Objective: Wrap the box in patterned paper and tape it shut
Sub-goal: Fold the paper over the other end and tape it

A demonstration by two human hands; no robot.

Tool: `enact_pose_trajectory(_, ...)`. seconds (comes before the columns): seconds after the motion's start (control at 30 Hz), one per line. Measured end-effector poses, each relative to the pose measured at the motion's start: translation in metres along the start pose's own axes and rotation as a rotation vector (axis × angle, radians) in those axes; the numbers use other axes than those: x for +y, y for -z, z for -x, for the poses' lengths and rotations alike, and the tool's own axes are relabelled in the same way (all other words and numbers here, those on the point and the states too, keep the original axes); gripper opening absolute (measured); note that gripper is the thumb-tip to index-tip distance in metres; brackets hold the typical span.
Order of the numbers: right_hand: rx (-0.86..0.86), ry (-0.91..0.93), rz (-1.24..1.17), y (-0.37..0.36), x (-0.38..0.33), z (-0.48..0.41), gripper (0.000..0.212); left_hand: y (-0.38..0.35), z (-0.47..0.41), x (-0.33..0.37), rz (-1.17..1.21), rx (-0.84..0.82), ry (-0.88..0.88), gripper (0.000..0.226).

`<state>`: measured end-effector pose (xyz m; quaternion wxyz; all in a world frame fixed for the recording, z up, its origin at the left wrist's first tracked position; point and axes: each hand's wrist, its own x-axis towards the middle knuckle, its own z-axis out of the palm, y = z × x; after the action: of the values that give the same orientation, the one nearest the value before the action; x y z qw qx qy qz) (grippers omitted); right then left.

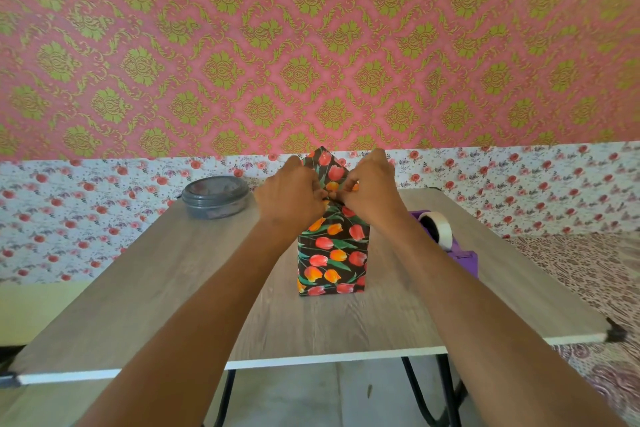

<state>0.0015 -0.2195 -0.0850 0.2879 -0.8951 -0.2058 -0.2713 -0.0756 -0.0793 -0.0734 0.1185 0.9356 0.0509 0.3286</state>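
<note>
A tall box [332, 258] stands upright at the middle of the wooden table [156, 288], covered in black paper printed with red and orange tulips. At its top a pointed paper flap [323, 163] sticks up behind my hands. My left hand [289, 196] and my right hand [372, 189] meet over the box's top end, fingers curled and pinching the folded paper there. The fingertips are partly hidden by the backs of the hands. A purple tape dispenser [446, 243] with a white roll sits just right of the box.
A round grey lidded container [216, 197] stands at the table's far left. The floral wall runs close behind the table. A patterned mat [588, 274] lies on the right. The table's near edge [311, 362] runs under my forearms.
</note>
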Motion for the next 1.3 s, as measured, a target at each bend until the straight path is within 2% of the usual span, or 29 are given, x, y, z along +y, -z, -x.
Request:
enact_pose_trajectory(0.07,-0.025,-0.042,0.090,0.002,-0.001,0.001,0.024,0.000,-0.002,-0.002,0.018,-0.007,0.011,0.013)
enact_pose_trajectory(0.1,-0.043,-0.073,0.061,0.003,0.000,0.001,0.027,0.001,-0.004,-0.004,0.032,-0.031,0.024,0.015)
enact_pose_trajectory(0.2,-0.065,-0.173,-0.219,0.001,0.002,0.006,0.036,0.000,-0.008,-0.007,0.040,-0.063,0.070,0.019)
enact_pose_trajectory(0.3,0.043,-0.213,-0.314,-0.004,-0.001,0.016,0.016,-0.003,-0.006,-0.007,0.047,-0.018,0.066,0.014)
enact_pose_trajectory(0.37,0.090,-0.217,-0.331,-0.006,-0.004,0.021,0.018,-0.006,-0.004,-0.008,0.085,-0.030,0.051,0.019)
enact_pose_trajectory(0.43,0.108,-0.236,-0.383,-0.008,-0.003,0.022,0.022,-0.011,-0.005,-0.009,0.082,-0.032,-0.008,0.027)
enact_pose_trajectory(0.57,0.163,-0.293,-0.515,-0.008,0.000,0.026,0.021,-0.027,0.001,-0.011,0.039,-0.002,-0.176,0.026)
enact_pose_trajectory(0.73,0.200,-0.262,-0.483,-0.014,-0.001,0.028,0.017,-0.026,0.019,-0.024,0.185,0.028,-0.267,0.032)
enact_pose_trajectory(0.83,0.203,-0.218,-0.494,-0.012,0.003,0.031,0.017,-0.022,0.023,-0.024,0.063,0.006,-0.321,0.045)
enact_pose_trajectory(0.97,0.221,-0.303,-0.667,0.006,0.028,0.043,0.010,-0.024,0.023,-0.025,-0.049,0.023,-0.344,0.040)
enact_pose_trajectory(1.03,0.285,-0.299,-0.597,0.016,0.048,0.056,0.007,-0.025,0.023,-0.023,-0.019,0.027,-0.357,0.036)
enact_pose_trajectory(1.17,0.321,-0.327,-0.264,0.027,0.096,0.084,0.005,-0.028,0.019,-0.020,0.093,-0.028,-0.377,0.038)
enact_pose_trajectory(1.23,0.248,-0.455,-0.076,0.031,0.115,0.095,0.015,-0.030,0.019,-0.022,0.122,-0.044,-0.360,0.041)
enact_pose_trajectory(1.3,0.116,-0.644,0.014,0.033,0.134,0.105,0.026,-0.031,0.019,-0.024,0.145,-0.048,-0.364,0.044)
